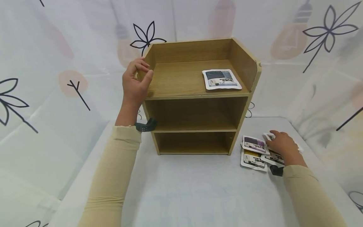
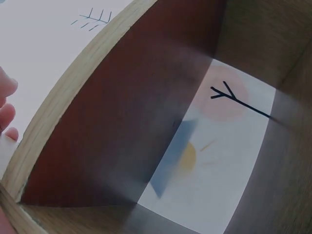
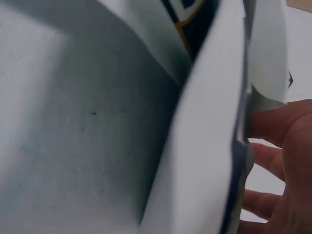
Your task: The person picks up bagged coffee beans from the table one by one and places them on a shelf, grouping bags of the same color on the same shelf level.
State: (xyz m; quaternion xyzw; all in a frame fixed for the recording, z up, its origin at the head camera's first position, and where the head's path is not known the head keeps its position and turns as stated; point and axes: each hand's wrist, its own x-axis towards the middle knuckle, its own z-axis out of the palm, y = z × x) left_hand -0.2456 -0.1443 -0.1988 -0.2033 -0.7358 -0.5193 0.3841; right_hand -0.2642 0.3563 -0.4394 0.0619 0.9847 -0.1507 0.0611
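Observation:
A wooden shelf unit (image 1: 195, 130) stands on the white table. My left hand (image 1: 136, 82) is at its upper left side panel (image 2: 87, 126), fingers bent around the panel's front edge, with fingertips on the outer side in the left wrist view. At the right, my right hand (image 1: 283, 145) pinches the edge of a flat white-bordered pouch (image 3: 204, 126), which stands tilted up from the table in the right wrist view. Beside that hand lie a purple-labelled pouch (image 1: 255, 145) and a yellow-labelled pouch (image 1: 253, 160), overlapping others.
One blue-labelled pouch (image 1: 222, 79) lies on the unit's top shelf, toward the right. Below it are two compartments, open at the front. The white table (image 1: 198, 192) extends in front, and a patterned white cloth (image 1: 93, 41) hangs behind and at the sides.

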